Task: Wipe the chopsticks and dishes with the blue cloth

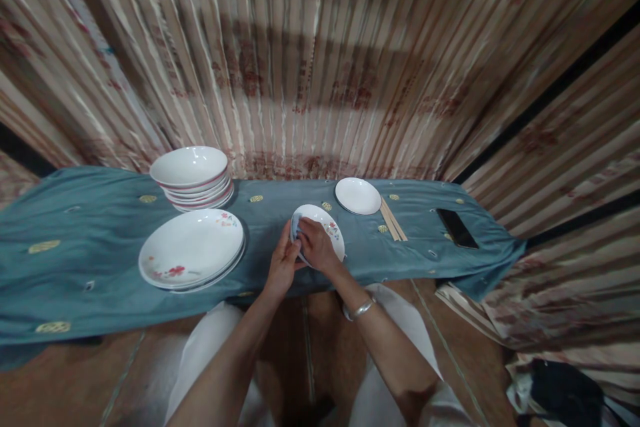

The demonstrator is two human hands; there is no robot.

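Note:
A small white plate [327, 219] with a red and blue flower print is tilted above the front edge of the cloth-covered table. My left hand [283, 263] grips its left rim, thumb on the upper face. Over the plate's left side, my right hand [319, 245] has its fingers bent and pressed on a light blue-grey cloth [297, 221], mostly hidden by the fingers. A silver bangle [361, 310] is on my right wrist. Just behind the plate, to the right, lies a small stack of white plates [358, 195].
To the left stand large flowered oval plates [193, 247], stacked, and behind them a pile of white bowls [190, 168] with red rims. Wooden chopsticks [393, 220] and a black phone [457, 228] lie to the right. A pleated curtain [310, 80] hangs behind the table.

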